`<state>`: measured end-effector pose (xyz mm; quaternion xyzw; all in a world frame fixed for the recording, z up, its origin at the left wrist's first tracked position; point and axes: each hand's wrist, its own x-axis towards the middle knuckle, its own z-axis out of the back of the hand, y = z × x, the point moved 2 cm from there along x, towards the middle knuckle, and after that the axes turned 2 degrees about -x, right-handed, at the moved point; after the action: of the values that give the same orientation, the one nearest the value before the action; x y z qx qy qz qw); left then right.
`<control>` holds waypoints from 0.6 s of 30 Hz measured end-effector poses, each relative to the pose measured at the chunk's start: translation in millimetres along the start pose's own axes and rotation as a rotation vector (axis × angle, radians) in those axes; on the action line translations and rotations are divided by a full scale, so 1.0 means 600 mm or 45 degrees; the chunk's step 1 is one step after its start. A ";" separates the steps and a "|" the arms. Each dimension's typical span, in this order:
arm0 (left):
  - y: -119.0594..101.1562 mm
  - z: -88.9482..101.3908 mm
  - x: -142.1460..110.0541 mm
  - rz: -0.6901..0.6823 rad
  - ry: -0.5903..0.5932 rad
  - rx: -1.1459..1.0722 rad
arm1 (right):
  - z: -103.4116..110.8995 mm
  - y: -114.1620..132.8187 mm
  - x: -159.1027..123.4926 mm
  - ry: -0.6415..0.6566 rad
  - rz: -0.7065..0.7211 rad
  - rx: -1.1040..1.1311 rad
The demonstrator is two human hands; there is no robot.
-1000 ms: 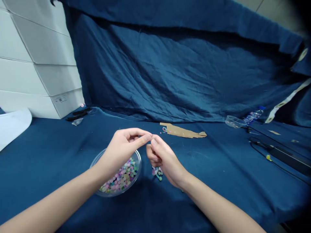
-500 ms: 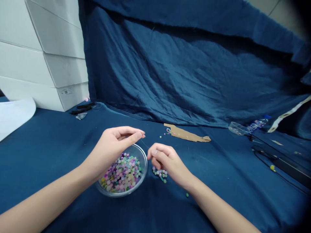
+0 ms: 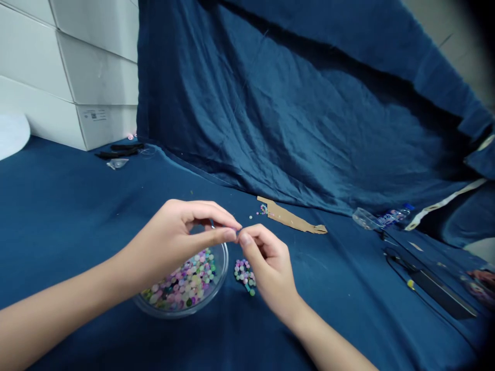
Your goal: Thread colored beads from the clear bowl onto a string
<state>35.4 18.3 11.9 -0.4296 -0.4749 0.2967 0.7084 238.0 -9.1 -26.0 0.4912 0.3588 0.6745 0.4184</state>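
My left hand (image 3: 193, 232) reaches over a clear plastic bowl (image 3: 226, 268) and pinches a tiny bluish-purple bead (image 3: 239, 231) between thumb and fingertips. Against it, fingertips nearly touching, my right hand (image 3: 268, 257) is closed in a pinch. The thin clear thread between the hands is too fine to make out now. Many pastel beads (image 3: 193, 281) in pink, purple, green and yellow fill the bowl, partly hidden by my left hand and wrist. Just left of my right hand lies a cluster of beads (image 3: 244, 273) on the cloth, ending in a green one.
Beyond the hands lies a torn cardboard strip (image 3: 294, 219), with a small bead ring (image 3: 263, 208) at its left end. White boxes (image 3: 104, 77) are stacked at back left, near black strips (image 3: 119, 150). At right are a plastic bottle (image 3: 396, 214), a clear cup (image 3: 365, 219) and a black device with cable (image 3: 444, 293).
My hands have come together, fingertips meeting where a gap was before. The view has shifted and tilted a little. The bead cluster shows more fully beside my right hand.
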 end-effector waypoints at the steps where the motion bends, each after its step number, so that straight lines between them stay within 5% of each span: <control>1: 0.002 0.003 0.002 0.031 -0.026 0.002 | 0.001 0.000 -0.001 -0.017 0.010 -0.008; 9: 0.022 0.002 0.007 0.235 0.013 -0.328 | 0.010 -0.008 -0.016 -0.178 0.185 0.057; 18: 0.014 -0.002 0.002 0.160 0.071 -0.220 | 0.001 -0.021 -0.026 -0.082 0.199 0.127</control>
<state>36.8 23.0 5.0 -0.5260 -0.4511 0.2864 0.6617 243.6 -18.6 -43.1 0.5594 0.3387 0.6703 0.3508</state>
